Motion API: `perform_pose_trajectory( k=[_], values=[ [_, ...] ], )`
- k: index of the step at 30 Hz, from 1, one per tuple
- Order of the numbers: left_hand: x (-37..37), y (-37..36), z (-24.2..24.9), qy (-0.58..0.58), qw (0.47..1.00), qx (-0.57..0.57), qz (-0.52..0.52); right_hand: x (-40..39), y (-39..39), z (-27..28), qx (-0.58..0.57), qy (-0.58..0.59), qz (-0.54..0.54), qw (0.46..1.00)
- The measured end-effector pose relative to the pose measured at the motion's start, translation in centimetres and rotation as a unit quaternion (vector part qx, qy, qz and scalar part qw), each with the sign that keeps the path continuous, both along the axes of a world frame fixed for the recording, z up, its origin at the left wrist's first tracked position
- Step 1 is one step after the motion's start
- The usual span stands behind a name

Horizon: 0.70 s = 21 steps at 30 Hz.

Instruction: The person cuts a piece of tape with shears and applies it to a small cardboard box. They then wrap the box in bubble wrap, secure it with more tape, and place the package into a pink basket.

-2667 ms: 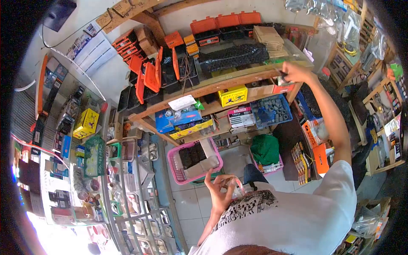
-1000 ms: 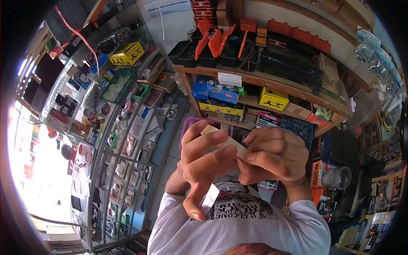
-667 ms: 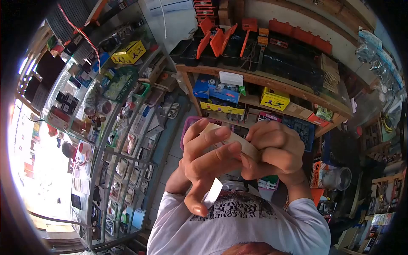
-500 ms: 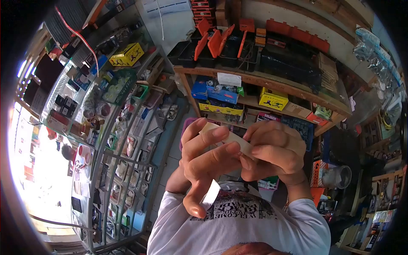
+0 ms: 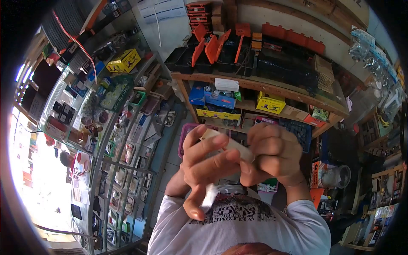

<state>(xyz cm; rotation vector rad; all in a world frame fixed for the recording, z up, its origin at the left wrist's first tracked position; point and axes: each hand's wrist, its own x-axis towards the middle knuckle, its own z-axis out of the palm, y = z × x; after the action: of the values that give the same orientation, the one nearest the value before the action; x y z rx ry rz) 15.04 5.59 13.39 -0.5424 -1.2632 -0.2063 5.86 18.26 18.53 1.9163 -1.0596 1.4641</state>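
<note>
A cream-coloured oblong piece [image 5: 236, 147], its exact kind not clear, is held up in front of my chest. My left hand [image 5: 208, 163] is closed around it, fingers across its near face. By the lower finger of that hand hangs a small white slip [image 5: 209, 198], blurred, like paper or tape. My right hand [image 5: 276, 154] is at the piece's right end, fingers curled tightly and partly smeared by motion. Its thumb side touches the end of the piece; the fingertips are hidden.
A glass display rack [image 5: 106, 157] full of small goods stands on the left. Ahead, a wooden shelf [image 5: 272, 87] carries black-and-orange cases [image 5: 216, 46] and boxes, including a yellow box [image 5: 270, 103]. A pink-rimmed container [image 5: 183, 138] sits behind my hands. A clear tub [image 5: 340, 176] is at the right.
The right hand's fingers have curled in more tightly at the end of the piece. The white slip has shifted slightly and blurred. The left hand keeps its hold; the view has tilted a little.
</note>
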Motion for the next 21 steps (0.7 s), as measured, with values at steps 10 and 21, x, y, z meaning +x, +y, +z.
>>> perform_pose_trajectory(
  k=[10, 21],
  values=[
    [3.7, -2.7, 3.6, -0.231, 0.972, 0.001, -0.053, -1.7, -0.2, 3.7, 0.061, 0.005, 0.051, 0.997],
    [-1.3, -0.9, 3.5, -0.257, 0.966, 0.02, -0.034, -5.3, 3.6, 4.5, 0.094, 0.004, -0.04, 0.995]
  ],
)
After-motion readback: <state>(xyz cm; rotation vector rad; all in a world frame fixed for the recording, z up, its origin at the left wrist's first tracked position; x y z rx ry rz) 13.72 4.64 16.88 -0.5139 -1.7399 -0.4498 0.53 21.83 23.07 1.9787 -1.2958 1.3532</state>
